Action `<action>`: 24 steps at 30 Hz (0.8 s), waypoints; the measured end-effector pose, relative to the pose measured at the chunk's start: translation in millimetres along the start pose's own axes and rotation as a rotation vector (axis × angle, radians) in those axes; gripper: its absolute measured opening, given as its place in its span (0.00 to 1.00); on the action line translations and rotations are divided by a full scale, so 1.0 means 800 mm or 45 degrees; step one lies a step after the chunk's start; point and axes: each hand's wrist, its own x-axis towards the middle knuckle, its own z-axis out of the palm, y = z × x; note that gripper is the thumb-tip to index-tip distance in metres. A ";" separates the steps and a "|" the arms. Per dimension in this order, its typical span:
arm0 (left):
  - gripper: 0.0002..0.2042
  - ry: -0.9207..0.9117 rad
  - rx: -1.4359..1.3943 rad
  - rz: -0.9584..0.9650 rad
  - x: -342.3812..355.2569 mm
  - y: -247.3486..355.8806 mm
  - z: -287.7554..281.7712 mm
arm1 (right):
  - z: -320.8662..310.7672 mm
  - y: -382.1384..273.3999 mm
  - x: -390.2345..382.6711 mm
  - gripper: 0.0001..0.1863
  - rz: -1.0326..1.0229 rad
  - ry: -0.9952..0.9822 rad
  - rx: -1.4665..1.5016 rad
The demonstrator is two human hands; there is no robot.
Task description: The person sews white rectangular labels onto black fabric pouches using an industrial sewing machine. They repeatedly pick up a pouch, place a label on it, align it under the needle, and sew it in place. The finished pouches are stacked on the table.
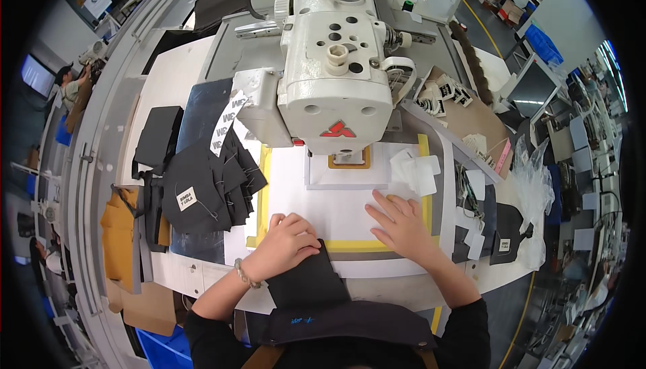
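My left hand (291, 244) is closed on the upper edge of a black fabric piece (311, 280), which hangs over the front edge of the table toward my lap. My right hand (404, 226) is open, fingers spread over the white work plate (323, 217) with its yellow tape border, and holds nothing. Just beyond its fingertips lie small white paper pieces (416, 171). Ahead stands a large white sewing machine (336, 93), its head above a clear frame and a small brass-coloured clamp (348, 159) on the plate.
On the left lies a pile of black fabric pieces (202, 201) with loose threads and a white label. Beside it are a black block-shaped stack (159, 135) and mustard fabric (120, 238). On the right are a cardboard tray of labels (464, 117), scissors (468, 191) and a clear plastic bag (531, 184).
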 end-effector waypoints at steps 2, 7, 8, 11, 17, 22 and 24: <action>0.06 0.047 0.063 -0.078 -0.016 0.009 0.009 | 0.000 -0.010 0.005 0.26 -0.046 -0.010 -0.016; 0.04 0.060 0.307 -0.083 -0.027 0.021 0.027 | 0.001 -0.023 0.023 0.25 -0.114 -0.002 -0.017; 0.04 0.060 0.357 -0.067 -0.027 0.022 0.029 | 0.001 -0.025 0.025 0.25 -0.130 -0.005 -0.022; 0.04 0.080 0.477 -0.017 -0.031 0.026 0.032 | 0.003 -0.031 0.025 0.25 -0.172 0.033 -0.027; 0.05 0.237 0.642 0.118 -0.052 0.016 0.047 | 0.006 -0.035 0.012 0.24 -0.146 0.153 -0.063; 0.07 0.376 0.766 0.160 -0.060 0.022 0.045 | 0.013 -0.041 -0.007 0.23 -0.311 0.376 0.220; 0.08 0.480 0.771 0.215 -0.055 0.030 0.036 | 0.016 -0.046 -0.010 0.22 -0.467 0.503 0.426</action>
